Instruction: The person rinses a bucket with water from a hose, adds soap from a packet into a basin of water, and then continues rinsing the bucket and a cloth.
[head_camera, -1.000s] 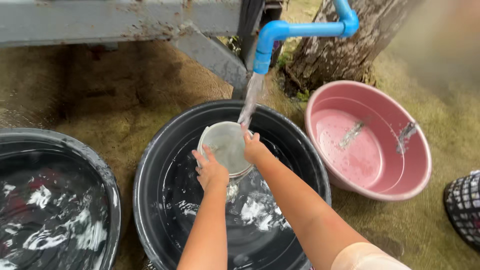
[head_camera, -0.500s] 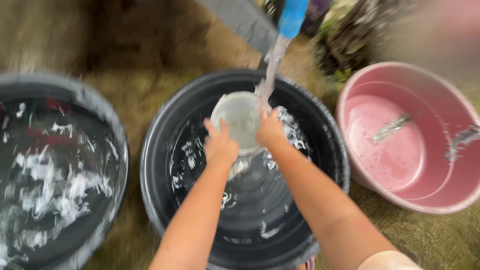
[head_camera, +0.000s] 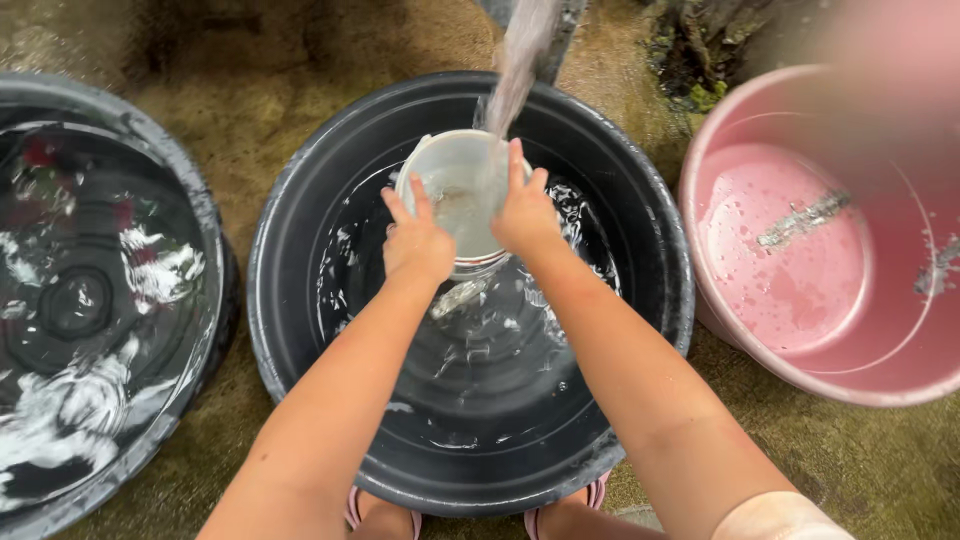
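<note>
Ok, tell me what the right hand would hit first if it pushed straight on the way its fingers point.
The right hand points up the frame, so it would probably first meet the falling water stream, then the black tub's far rim. Depth is uncertain.

Single view, head-worn camera, looking steeply down from above the person's own forearms. Landmark: the middle black tub (head_camera: 300, 330), which sits centre frame, close, its full rim visible. Camera faces forward past its far rim to wet ground. Left of the tub, a second black tub (head_camera: 205, 215) is cut by the frame edge; right of it, a pink basin (head_camera: 720, 330) is also cut. Near the tub's near rim, toes show at bottom edge. Upper right corner blurred.
</note>
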